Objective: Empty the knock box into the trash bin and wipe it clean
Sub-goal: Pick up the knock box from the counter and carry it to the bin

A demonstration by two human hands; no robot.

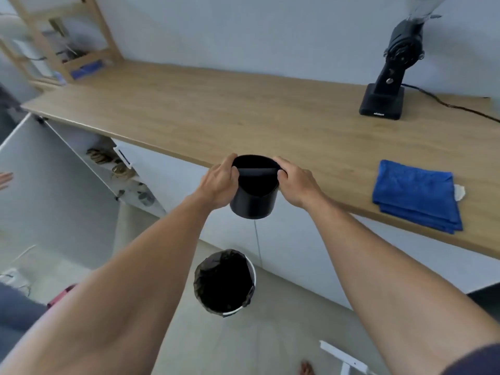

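Two hands, left hand [220,182] and right hand [296,182], clamped on knock box [254,201], before counter edge [189,158], above trash bin [224,282]

knock box [254,197] above trash bin [226,282]

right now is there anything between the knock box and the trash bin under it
Nothing solid. In the head view the knock box, held by both hands, hangs above the trash bin; only white cabinet front and floor show behind the gap.
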